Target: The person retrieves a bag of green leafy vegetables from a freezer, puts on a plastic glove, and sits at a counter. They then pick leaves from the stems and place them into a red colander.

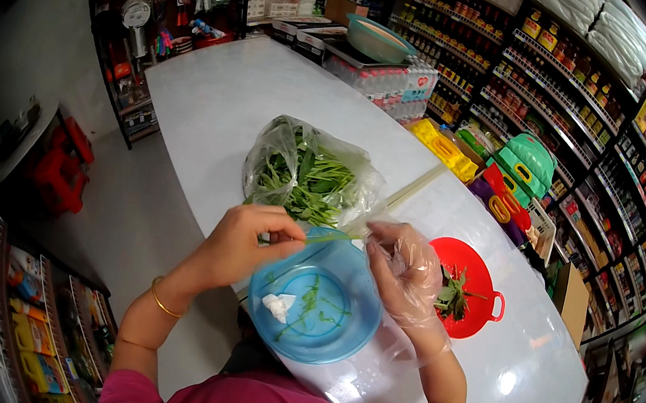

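Between my two hands stretches a thin green vegetable stem (329,238), above the far rim of a blue translucent plastic basin (358,328). My left hand (253,241), bare, pinches one end between thumb and fingers. My right hand (406,267), in a clear plastic disposable glove, holds the other end. In the basin lie green peelings (310,301) and a crumpled white tissue (277,305). Beyond my hands, a clear plastic bag (361,145) gapes around a heap of leafy green stems (308,175). Right of my gloved hand, a red plastic colander (476,319) holds some leafy sprigs (454,295).
The basin sits at the near edge of a white table (208,95). Yellow packages (443,147) and green packages (527,164) line its right side. Packs of bottled water (384,84) stand at the far end under another basin (378,40). Stocked shop shelves (557,98) surround the table.
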{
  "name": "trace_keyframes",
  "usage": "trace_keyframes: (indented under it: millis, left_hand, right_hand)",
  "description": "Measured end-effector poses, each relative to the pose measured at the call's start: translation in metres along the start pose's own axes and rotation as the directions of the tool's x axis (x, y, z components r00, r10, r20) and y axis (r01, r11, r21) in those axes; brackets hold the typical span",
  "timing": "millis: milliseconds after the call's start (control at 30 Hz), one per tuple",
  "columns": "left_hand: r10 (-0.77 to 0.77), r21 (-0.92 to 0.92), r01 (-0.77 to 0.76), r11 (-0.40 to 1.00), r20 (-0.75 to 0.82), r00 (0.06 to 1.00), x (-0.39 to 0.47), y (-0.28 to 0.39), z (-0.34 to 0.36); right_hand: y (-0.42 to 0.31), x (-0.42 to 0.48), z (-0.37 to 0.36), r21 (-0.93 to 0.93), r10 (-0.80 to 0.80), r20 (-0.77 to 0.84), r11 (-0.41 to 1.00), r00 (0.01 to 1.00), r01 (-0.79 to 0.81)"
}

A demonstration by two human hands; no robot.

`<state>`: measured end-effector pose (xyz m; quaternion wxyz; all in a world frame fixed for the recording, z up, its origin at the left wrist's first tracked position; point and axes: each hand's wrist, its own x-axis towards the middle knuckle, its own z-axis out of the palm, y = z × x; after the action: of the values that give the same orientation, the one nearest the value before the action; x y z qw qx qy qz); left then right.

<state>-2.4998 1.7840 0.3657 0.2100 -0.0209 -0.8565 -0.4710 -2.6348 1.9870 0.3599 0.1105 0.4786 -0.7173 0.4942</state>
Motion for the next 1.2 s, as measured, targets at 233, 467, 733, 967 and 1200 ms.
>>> trace_keyframes:
  millis: [233,467,733,967,1200]
  left_hand:
    - [-0.102,-0.185,0.094,0.978,-0.039,0.994,-0.015,-0.004,0.026]
    - [0.183,0.111,-0.167,0.980,-0.156,0.971,-0.010,-0.001,0.041]
    - [0.389,0.307,-0.324,0.895,-0.183,0.903,-0.008,0.000,0.054]
    - [0.477,0.442,-0.344,0.828,-0.234,0.847,-0.008,-0.001,0.059]
    - [0.620,0.689,-0.408,0.599,-0.077,0.781,-0.012,0.002,0.052]
  right_hand:
    - [-0.003,-0.011,-0.005,0.035,0.026,0.188,0.999,0.982,-0.033]
    - [-0.011,-0.018,-0.007,0.615,0.404,0.377,0.564,0.833,-0.551]
    - [-0.004,-0.024,-0.010,0.635,0.369,0.385,0.559,0.846,-0.533]
    - [-0.008,-0.019,-0.005,0.676,0.389,0.374,0.507,0.842,-0.535]
    - [-0.014,-0.017,-0.009,0.632,0.403,0.391,0.537,0.828,-0.559]
